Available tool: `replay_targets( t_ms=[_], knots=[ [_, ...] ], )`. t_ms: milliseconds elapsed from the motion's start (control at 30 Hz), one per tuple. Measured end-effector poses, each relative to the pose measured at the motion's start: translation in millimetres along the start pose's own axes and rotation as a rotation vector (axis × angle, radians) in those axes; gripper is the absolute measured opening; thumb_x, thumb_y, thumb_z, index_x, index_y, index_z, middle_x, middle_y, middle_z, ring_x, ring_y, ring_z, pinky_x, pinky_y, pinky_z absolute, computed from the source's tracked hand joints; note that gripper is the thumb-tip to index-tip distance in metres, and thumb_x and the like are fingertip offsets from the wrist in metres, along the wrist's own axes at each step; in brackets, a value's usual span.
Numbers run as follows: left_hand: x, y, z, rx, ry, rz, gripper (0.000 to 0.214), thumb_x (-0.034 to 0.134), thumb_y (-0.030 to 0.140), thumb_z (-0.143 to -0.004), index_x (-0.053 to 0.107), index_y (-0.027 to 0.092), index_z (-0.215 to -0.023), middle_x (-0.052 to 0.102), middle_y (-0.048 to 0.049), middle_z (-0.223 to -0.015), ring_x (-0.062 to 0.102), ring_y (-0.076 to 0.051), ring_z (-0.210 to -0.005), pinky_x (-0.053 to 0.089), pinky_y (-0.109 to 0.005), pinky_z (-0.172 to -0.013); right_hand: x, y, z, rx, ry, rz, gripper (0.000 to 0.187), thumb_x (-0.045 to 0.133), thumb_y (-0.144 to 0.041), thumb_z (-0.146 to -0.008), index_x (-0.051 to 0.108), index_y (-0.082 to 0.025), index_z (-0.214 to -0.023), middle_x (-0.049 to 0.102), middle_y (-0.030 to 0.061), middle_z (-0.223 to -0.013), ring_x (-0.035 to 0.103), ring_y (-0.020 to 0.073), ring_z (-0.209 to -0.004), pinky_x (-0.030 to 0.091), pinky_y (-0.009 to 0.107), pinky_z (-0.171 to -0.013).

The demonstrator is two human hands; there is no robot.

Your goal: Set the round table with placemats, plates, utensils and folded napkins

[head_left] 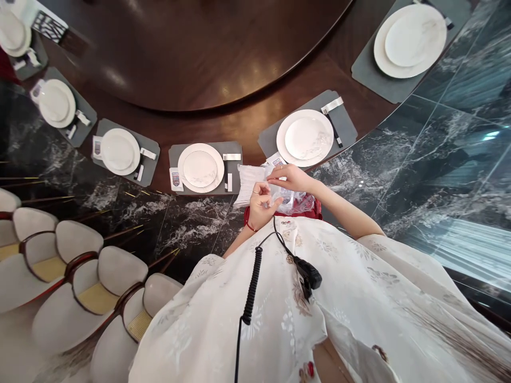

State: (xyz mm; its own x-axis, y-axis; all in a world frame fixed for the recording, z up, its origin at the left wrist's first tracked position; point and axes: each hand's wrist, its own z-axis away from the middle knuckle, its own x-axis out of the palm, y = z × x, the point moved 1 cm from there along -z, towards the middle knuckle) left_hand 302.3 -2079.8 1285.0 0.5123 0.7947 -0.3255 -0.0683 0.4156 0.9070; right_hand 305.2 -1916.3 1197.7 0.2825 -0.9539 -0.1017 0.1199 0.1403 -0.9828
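My right hand [293, 177] has its fingertips pinched on a crumpled clear plastic bag [305, 203] near the table edge. Just left of it, my left hand [261, 207] is curled, with a red cord at the wrist; whatever its fingers hold is hidden. A bundle of thin white wrapped strips [248, 180] lies beside my left fingers, partly covered by the bag. Under the bag shows a red fabric-like thing [317, 211], mostly hidden. Small printed packets can be made out through the plastic.
Along the round wooden table [247, 119] lie grey placemats [235, 146], each with stacked white plates [200, 167], black chopsticks [225, 178] and small packets. A large turntable [179, 53] fills the middle. White chairs [122, 266] stand at left. A corded black handset [307, 276] hangs at my front.
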Motion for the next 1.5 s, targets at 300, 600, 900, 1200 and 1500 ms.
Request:
replay_targets(
  t_ms=[300, 600, 900, 1200, 1500],
  knots=[
    [14.0, 4, -13, 0.018, -0.071, 0.012, 0.069, 0.076, 0.058, -0.083, 0.034, 0.015, -0.047, 0.047, -0.0069, -0.087, 0.048, -0.016, -0.077, 0.046, -0.033, -0.072, 13, -27, -26, 0.493, 0.119, 0.406, 0.035, 0.064, -0.042, -0.096, 0.078, -0.022, -0.122, 0.078, 0.0145, -0.096, 0.071, 0.0278, -0.088, 0.046, 0.033, -0.075],
    [-4.2, -1, -15, -0.087, 0.109, 0.112, 0.068, 0.080, 0.055, -0.079, 0.031, 0.016, -0.050, 0.050, -0.0051, -0.081, 0.048, -0.014, -0.076, 0.046, -0.031, -0.076, 1, -12, -34, 0.386, 0.272, -0.283, 0.026, 0.074, -0.037, -0.074, 0.067, -0.015, -0.063, 0.063, 0.0001, -0.060, 0.054, 0.0113, -0.059, 0.041, 0.024, -0.060],
    [-30.4, -9, -2, -0.289, 0.452, 0.277, 0.080, 0.083, 0.071, -0.065, 0.027, 0.016, -0.053, 0.044, -0.0011, -0.071, 0.042, -0.011, -0.071, 0.044, -0.026, -0.072, -75, 79, 16, 0.611, 0.546, -0.304, 0.022, 0.072, -0.038, -0.080, 0.064, -0.018, -0.074, 0.054, -0.0025, -0.060, 0.047, 0.0108, -0.055, 0.041, 0.024, -0.058],
    [-36.0, 8, 35, -0.343, 0.404, 0.222, 0.079, 0.083, 0.069, -0.066, 0.026, 0.016, -0.051, 0.047, -0.0027, -0.073, 0.047, -0.013, -0.073, 0.042, -0.028, -0.070, 1, 154, -8, 0.635, 0.201, 0.550, 0.027, 0.047, -0.025, -0.101, 0.072, -0.013, -0.100, 0.064, 0.0207, -0.127, 0.055, 0.0280, -0.112, 0.042, 0.037, -0.095],
    [-33.8, 13, 52, -0.302, 0.347, 0.147, 0.079, 0.079, 0.072, -0.070, 0.025, 0.017, -0.050, 0.045, -0.0032, -0.068, 0.049, -0.016, -0.075, 0.042, -0.030, -0.071, 35, 159, 10, 0.804, 0.243, 0.430, 0.040, 0.042, -0.018, -0.099, 0.059, -0.011, -0.136, 0.057, 0.0213, -0.137, 0.057, 0.0250, -0.110, 0.044, 0.033, -0.092]
  ],
)
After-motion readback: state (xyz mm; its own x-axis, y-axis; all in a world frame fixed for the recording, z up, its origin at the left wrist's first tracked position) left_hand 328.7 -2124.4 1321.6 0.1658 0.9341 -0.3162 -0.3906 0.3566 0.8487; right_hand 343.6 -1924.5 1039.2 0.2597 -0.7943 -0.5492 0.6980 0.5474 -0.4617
